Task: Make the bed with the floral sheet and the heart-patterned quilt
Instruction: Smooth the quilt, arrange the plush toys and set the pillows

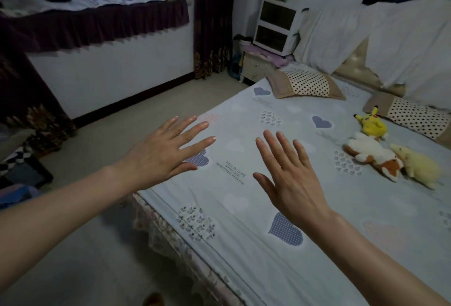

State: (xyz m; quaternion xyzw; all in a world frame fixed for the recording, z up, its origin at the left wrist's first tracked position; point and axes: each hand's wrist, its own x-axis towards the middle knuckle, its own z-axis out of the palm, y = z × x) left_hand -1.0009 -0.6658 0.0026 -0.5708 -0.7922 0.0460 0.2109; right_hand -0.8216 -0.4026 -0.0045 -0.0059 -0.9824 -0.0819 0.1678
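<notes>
walls (122,74) white | floor (97,139) beige | curtain (214,20) dark floral | nightstand (258,66) bearing white cabinet (275,26) | light dim

The heart-patterned quilt (305,220) is cut off by the right and bottom edges. Below its left border only a blurred strip of the floral sheet (166,239) is seen; the rest is hidden. At the quilt's far right corner, the second dotted pillow (412,115) is cropped. Whether the left hand (158,159) and right hand (290,181) touch the quilt cannot be told. Both forearms are cut off.
</notes>
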